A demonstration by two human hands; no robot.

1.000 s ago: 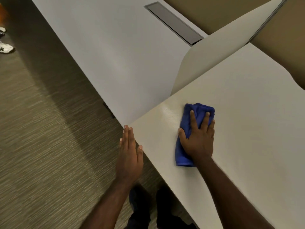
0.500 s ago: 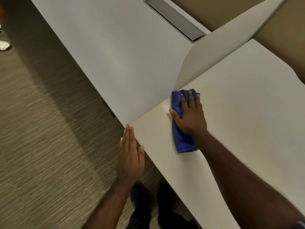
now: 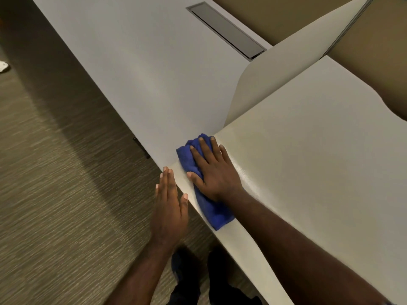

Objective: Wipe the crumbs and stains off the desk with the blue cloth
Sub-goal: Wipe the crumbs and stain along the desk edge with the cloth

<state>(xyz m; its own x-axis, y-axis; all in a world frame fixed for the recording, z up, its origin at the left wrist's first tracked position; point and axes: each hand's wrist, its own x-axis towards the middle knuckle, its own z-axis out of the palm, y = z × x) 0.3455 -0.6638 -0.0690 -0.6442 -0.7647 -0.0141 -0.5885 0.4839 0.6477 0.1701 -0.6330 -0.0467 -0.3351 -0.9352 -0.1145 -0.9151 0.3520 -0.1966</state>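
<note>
Nearest the camera, the person's dark shoes [image 3: 189,267] stand on the striped carpet [image 3: 55,194], partly under the front edge of the desk [image 3: 308,161].

The left hand [image 3: 169,205] is open and flat, fingers together and pointing away from the body. It lies along the front edge of the desk at its near left corner, with the thumb toward the desktop. It holds nothing. Whether the palm touches the edge or only hovers beside it cannot be told.

The right hand [image 3: 214,172] is open, palm down, fingers spread, pressing flat on the blue cloth [image 3: 211,211]. The hand does not close around the cloth; it pins it to the desktop.

The blue cloth is folded into a long strip. It lies on the left corner area of the desk, running from the front edge up to the seam with the neighbouring desk [image 3: 143,73]. One end shows beyond the fingertips, the other below the wrist.

Farther back, an upright divider panel [image 3: 286,69] rises between the two desks. A long grey cable hatch [image 3: 226,33] is set into the neighbouring desk. At far left, part of a white shoe [image 3: 3,66] shows on the carpet.
</note>
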